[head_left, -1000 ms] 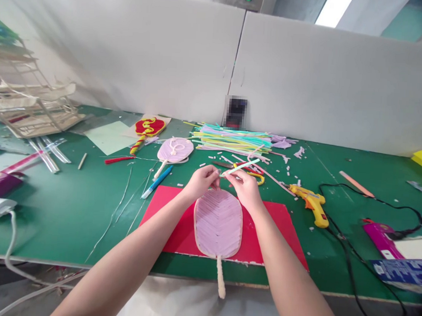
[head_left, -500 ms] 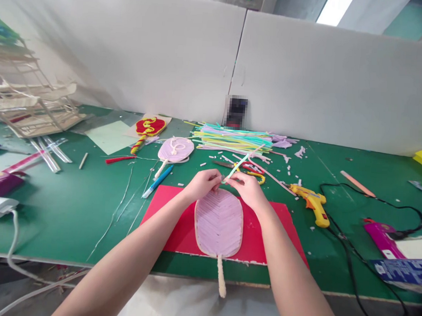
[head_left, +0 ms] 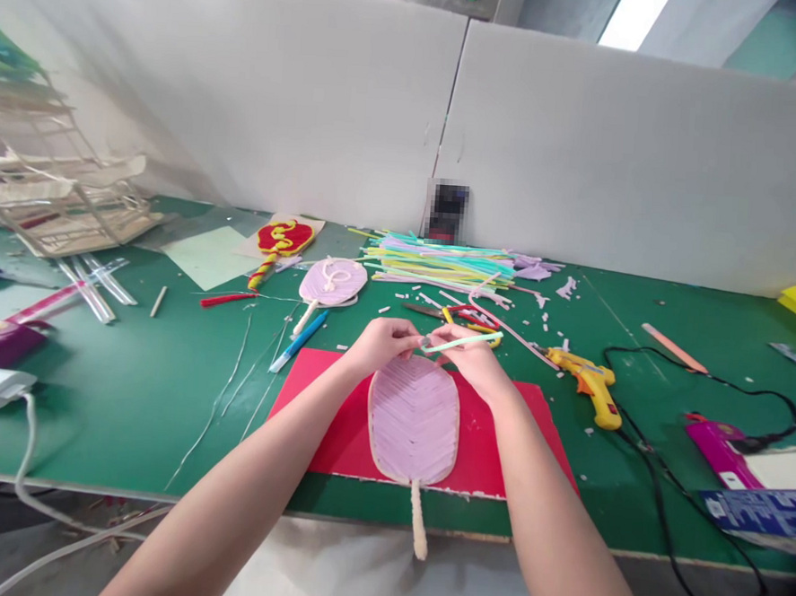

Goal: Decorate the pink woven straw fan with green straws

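Note:
Both hands meet just above the far edge of a lilac fan (head_left: 414, 425), which lies on a red board (head_left: 531, 436) with its cream handle (head_left: 418, 524) over the table's front edge. A pale green pipe cleaner (head_left: 466, 341) has one end pinched in the fingertips of my left hand (head_left: 382, 346). My right hand (head_left: 470, 358) is closed at the same spot, its fingers on the pipe cleaner near that end. The rest of the strip slants right across the back of my right hand. The fingertips' exact grip is partly hidden.
Behind the hands lie scissors (head_left: 476, 317) and a pile of coloured pipe cleaners (head_left: 433, 262). A yellow glue gun (head_left: 590, 384) with a black cord lies right. Left are a blue pen (head_left: 299, 341), another lilac fan (head_left: 331, 282) and a red-yellow fan (head_left: 284, 236).
The free part of the green pipe cleaner has swung down from pointing up and away to lying nearly level toward the right. My hands have stayed almost in place; the fan has not moved.

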`<action>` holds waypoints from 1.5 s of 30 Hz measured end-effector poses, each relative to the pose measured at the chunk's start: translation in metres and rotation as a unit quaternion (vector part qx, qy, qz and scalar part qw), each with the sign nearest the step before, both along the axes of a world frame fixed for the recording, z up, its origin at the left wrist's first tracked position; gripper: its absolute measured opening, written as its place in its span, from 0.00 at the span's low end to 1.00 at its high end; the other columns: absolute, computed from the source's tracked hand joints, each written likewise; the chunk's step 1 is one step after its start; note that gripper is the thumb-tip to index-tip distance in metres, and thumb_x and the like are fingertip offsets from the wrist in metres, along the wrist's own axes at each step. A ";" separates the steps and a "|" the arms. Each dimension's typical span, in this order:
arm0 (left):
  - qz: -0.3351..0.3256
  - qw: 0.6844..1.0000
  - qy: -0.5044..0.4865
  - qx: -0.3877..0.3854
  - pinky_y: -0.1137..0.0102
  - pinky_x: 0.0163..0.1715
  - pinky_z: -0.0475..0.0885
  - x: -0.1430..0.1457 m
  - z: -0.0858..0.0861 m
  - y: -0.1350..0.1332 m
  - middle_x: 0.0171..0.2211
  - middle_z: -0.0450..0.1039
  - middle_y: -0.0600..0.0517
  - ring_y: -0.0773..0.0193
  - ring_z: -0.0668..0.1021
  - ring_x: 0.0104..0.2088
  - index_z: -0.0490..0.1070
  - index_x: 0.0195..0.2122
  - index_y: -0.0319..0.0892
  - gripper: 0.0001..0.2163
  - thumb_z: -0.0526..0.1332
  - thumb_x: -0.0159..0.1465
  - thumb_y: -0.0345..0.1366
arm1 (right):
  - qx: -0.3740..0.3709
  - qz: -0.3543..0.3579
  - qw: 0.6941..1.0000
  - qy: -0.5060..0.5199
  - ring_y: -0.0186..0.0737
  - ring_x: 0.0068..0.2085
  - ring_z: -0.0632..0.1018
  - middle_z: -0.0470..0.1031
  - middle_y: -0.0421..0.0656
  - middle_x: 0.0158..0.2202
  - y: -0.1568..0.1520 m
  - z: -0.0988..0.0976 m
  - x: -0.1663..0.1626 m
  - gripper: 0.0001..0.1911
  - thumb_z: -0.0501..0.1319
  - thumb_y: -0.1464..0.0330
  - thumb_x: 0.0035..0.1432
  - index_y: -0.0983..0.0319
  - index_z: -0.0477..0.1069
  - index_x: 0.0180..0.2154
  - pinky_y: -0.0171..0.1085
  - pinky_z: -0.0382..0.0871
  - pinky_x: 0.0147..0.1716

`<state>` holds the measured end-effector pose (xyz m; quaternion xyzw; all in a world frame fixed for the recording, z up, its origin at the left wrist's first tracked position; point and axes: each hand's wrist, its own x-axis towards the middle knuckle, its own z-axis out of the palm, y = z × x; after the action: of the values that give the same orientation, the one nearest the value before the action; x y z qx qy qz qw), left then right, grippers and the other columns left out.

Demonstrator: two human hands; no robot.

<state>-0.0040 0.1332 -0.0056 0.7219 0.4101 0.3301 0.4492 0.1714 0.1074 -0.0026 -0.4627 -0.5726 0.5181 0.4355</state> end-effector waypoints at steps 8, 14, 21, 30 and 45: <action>-0.002 0.999 -0.032 -0.029 0.78 0.18 0.58 0.002 -0.001 -0.002 0.15 0.66 0.57 0.73 0.67 0.17 0.66 0.27 0.39 0.12 0.60 0.54 0.44 | -0.033 0.059 0.998 -0.018 0.35 0.31 0.75 0.75 0.42 0.30 -0.004 0.008 0.001 0.16 0.62 0.58 0.48 0.63 0.73 0.34 0.32 0.68 0.26; -0.009 1.000 0.015 0.010 0.77 0.21 0.60 0.000 0.000 -0.005 0.15 0.67 0.58 0.72 0.68 0.18 0.67 0.30 0.40 0.10 0.61 0.54 0.42 | -0.032 0.078 0.996 -0.041 0.35 0.30 0.75 0.76 0.44 0.28 -0.004 0.005 0.006 0.15 0.63 0.60 0.48 0.65 0.75 0.34 0.32 0.67 0.26; 0.048 0.960 0.097 0.257 0.70 0.39 0.66 0.001 0.006 -0.005 0.34 0.72 0.49 0.64 0.73 0.37 0.72 0.34 0.42 0.08 0.55 0.61 0.37 | -0.051 0.007 0.999 0.010 0.39 0.30 0.77 0.75 0.42 0.26 0.002 -0.003 0.001 0.17 0.64 0.57 0.45 0.64 0.73 0.30 0.35 0.72 0.26; 0.013 0.947 0.127 0.295 0.73 0.37 0.66 0.006 0.013 -0.017 0.36 0.69 0.51 0.66 0.73 0.37 0.70 0.36 0.43 0.06 0.57 0.60 0.36 | 0.027 -0.056 0.998 0.017 0.41 0.30 0.77 0.76 0.42 0.29 0.002 -0.002 -0.017 0.16 0.63 0.55 0.45 0.61 0.73 0.29 0.41 0.75 0.29; -0.089 0.892 0.206 0.393 0.73 0.35 0.62 0.000 0.016 -0.014 0.30 0.70 0.51 0.66 0.71 0.33 0.69 0.30 0.41 0.10 0.50 0.65 0.34 | -0.142 -0.013 0.989 0.036 0.36 0.33 0.77 0.76 0.43 0.31 -0.003 0.007 0.004 0.15 0.62 0.57 0.50 0.63 0.72 0.30 0.32 0.70 0.29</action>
<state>-0.0041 0.1187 0.0103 0.9249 0.2642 0.2664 0.0614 0.1751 0.1041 0.0048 -0.5082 -0.4711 0.6050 0.3922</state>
